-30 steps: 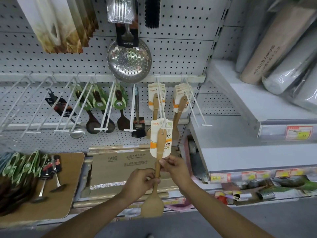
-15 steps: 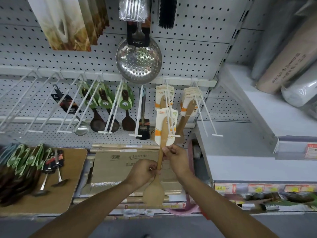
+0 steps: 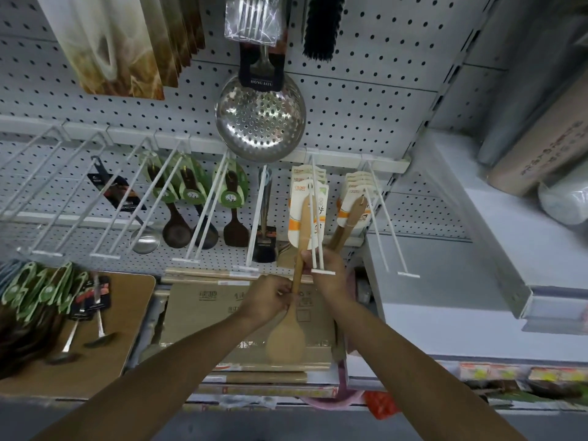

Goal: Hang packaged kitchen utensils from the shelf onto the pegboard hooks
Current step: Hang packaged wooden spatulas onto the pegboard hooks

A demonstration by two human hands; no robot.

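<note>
Now, far left on the brown wooden shelf board [image 3: 133, 316], a heap of green-carded dark spoons [image 3: 35, 288] waits its turn, so plenty of stock is not yet hung. Above it a run of bare white wire pegboard hooks [image 3: 47, 198] leads across to the green-carded dark wooden spoons [image 3: 191, 198] already hanging.

Centre stage: the left hand [image 3: 270, 299] pinches the pale wooden spoon [image 3: 294, 281] low on its handle, just above the bowl, fingers curled tight. The spoon's white-and-orange header card [image 3: 305, 211] is up on the double-wire white hook [image 3: 316, 224], in front of the same cards hanging deeper on that hook. Just right, the right hand [image 3: 324, 272] grips the handle higher, right beneath the hook's front crossbar.

The step, by my reading, is sliding this card back along the wires. To do it well, keep the handle hanging plumb so the card's slot rides both wires evenly, push from near the card rather than the bowl, and let go only once the card sits snug against its neighbours. Twist the spoon and the card could bind or tear.

On the right, more wooden spatulas on white cards [image 3: 353, 205] hang from the next hook.
</note>
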